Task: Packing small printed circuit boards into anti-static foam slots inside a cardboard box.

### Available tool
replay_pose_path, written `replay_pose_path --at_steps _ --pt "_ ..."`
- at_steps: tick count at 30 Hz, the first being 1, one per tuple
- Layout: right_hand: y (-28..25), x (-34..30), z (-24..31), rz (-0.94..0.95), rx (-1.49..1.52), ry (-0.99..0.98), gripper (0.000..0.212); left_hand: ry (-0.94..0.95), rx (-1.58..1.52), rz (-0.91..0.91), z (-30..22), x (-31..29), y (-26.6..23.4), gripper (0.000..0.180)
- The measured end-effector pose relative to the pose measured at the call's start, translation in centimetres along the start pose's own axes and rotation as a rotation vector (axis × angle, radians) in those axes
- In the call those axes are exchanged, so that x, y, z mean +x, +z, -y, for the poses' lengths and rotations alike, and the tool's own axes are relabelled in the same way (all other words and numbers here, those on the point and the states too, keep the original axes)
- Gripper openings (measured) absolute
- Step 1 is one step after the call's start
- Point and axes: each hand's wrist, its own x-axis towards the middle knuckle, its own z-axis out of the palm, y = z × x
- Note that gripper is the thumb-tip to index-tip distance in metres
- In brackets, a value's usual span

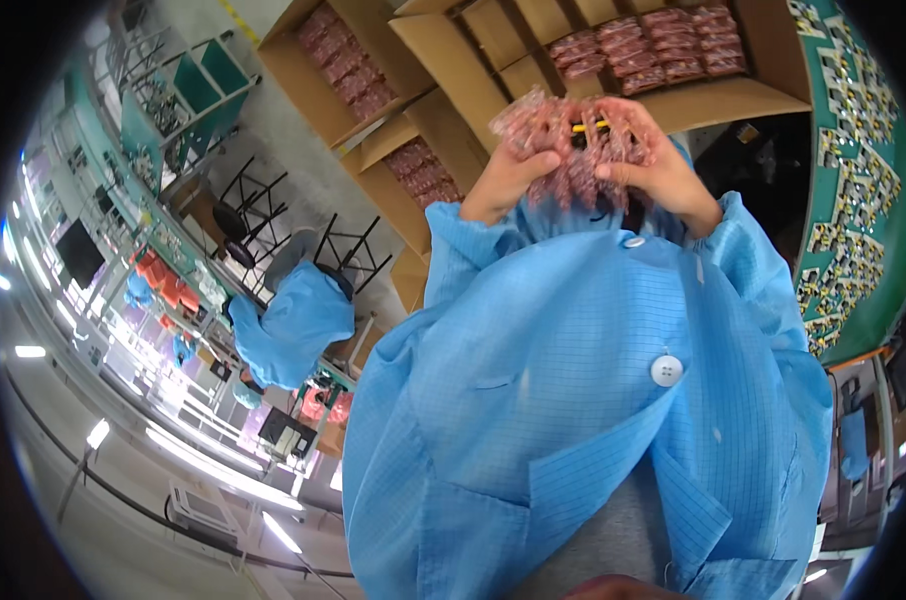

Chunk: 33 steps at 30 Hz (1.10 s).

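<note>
Your working room lies in the upper middle of the frame, where the near wall of the large brown cardboard carton (735,108) runs just above your right hand (665,168) and slants down to the right. Left of your left hand (505,182), the smaller brown cardboard box (381,143) sets the nearest edge, with grey floor (318,195) beyond it; to the right, a dark gap separates your right sleeve from the curved edge of the green tabletop (901,190) covered with small circuit boards (853,170). Between your hands, in front of the carton, is the bunch of crinkled, see-through pink plastic packets (573,183). It looks shiny and uneven, fanned into upright folds, with yellow bits (590,127) showing near its middle. Both hands pinch it from opposite ends, thumbs on the near face pointing inward; you cannot see most of the fingers behind it.
</note>
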Motion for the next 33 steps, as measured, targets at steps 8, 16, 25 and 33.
replay_pose_path --at_steps 8,16,25,33 --pt "-0.7 6.3 -7.8 -0.139 0.232 0.283 0.045 -0.083 0.289 -0.116 -0.4 6.3 -5.4 0.033" --pt "-3.0 13.5 -23.1 -0.567 0.873 0.278 0.027 -0.311 1.164 -0.122 7.5 15.9 -15.0 0.058" --pt "-5.5 16.7 -33.4 -1.035 0.719 0.493 0.023 -0.359 1.428 -0.080 12.7 21.3 -17.3 0.067" --pt "-9.0 16.1 -42.0 -0.871 0.347 0.936 0.025 -0.620 1.550 0.016 12.9 22.5 -13.8 0.054"
